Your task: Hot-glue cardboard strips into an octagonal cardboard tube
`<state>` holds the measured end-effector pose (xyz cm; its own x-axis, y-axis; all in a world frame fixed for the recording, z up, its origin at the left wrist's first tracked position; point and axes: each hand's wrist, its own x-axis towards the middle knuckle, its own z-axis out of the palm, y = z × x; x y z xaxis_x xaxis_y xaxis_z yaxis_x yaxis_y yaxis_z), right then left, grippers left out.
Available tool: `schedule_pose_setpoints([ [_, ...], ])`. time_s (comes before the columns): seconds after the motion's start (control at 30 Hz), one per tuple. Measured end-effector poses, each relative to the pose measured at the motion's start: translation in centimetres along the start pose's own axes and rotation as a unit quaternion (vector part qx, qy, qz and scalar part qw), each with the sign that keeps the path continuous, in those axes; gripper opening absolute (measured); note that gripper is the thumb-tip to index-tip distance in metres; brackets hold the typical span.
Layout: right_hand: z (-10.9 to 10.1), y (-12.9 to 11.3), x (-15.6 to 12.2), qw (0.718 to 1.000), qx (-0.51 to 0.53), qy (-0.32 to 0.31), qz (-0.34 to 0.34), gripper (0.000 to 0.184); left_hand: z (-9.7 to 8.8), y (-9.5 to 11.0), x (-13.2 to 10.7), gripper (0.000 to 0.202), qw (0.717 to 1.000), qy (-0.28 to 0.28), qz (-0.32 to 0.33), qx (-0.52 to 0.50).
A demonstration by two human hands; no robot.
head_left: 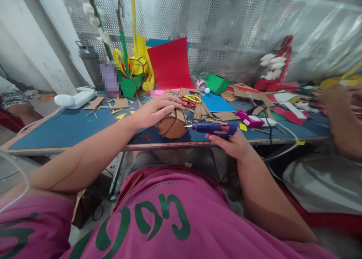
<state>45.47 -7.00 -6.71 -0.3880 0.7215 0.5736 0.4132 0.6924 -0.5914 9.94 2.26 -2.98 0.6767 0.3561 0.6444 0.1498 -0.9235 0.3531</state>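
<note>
My left hand [154,111] lies over the top of a brown cardboard faceted box [172,126], fingers curved round it, holding it at the near edge of the blue table [65,129]. My right hand [233,143] grips a blue glue gun [216,128] by its handle. The gun lies level, and its metal nozzle points left and almost touches the box's right side.
Red-and-yellow scissors [190,100], cardboard scraps, coloured paper sheets [169,65], green and yellow paper shapes [132,83] and a pink-and-white tool [250,120] crowd the table's far half. Another person's hand [338,108] is at the right. A white cable [285,132] hangs off the front edge.
</note>
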Motion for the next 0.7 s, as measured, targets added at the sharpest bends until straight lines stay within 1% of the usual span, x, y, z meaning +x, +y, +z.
schedule_pose_setpoints([
  [0.2, -0.4, -0.3, -0.5, 1.0, -0.002, -0.018, 0.012, 0.046, -0.1, 0.2, 0.2, 0.054, 1.0, -0.006, -0.001, -0.009],
  [0.4, -0.3, -0.5, -0.1, 1.0, 0.014, -0.006, 0.012, 0.052, -0.2, 0.4, 0.2, 0.055, 1.0, -0.005, -0.01, -0.012],
  [0.53, -0.6, 0.0, -0.3, 1.0, -0.002, -0.013, 0.012, 0.045, 0.0, 0.3, 0.1, 0.056, 1.0, 0.004, -0.007, -0.009],
  [0.7, -1.3, 0.2, -0.8, 0.999, 0.012, -0.028, 0.023, 0.037, 0.0, 0.1, 0.1, 0.056, 1.0, 0.002, -0.009, -0.005],
])
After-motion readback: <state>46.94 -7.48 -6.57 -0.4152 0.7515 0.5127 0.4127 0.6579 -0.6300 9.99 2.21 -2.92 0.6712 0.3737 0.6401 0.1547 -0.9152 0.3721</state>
